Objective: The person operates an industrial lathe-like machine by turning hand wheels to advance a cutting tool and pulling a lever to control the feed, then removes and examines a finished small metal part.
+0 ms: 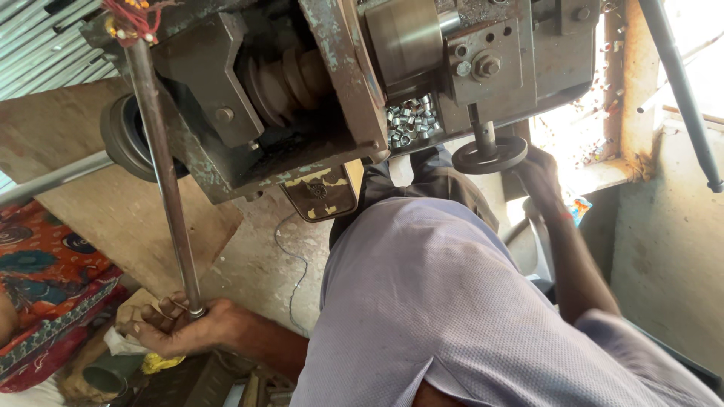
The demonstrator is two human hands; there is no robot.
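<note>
Rod [167,188]: gripped at its lower end with the left hand [177,328], fingers clenched round the steel, low at the left. Rose from that fist in a steep line, leaning slightly left, up to the machine [339,90]. Ended there under a knot of red thread [132,19].

Lay just beside that hand: crumpled rags, a grey tube end [102,373] and a patterned red cloth [45,279] along the left edge. Filled the near middle with a lilac shirt [437,301], and beyond it showed dark trousers [430,177] running toward the machine.

Stretched the right arm up along the right side. Set the right hand [539,177] against the rim of a small dark handwheel [489,154] under the machine's right part. Was dark against the glare; could not tell whether clenched on the rim or only laid there.

Showed on the concrete floor, between rod and shirt, a thin wire [294,264], with a wooden board [113,203] lying flat behind the rod.

Spanned the far side with the machine, grey and chipped. Carried a round pulley [124,139] at its left, stepped pulleys [290,79] in the middle, and a heap of small shiny metal rings [411,120] in a recess just left of the handwheel's stem. Closed off the far right with a worn window frame [626,98] and bright daylight.
</note>
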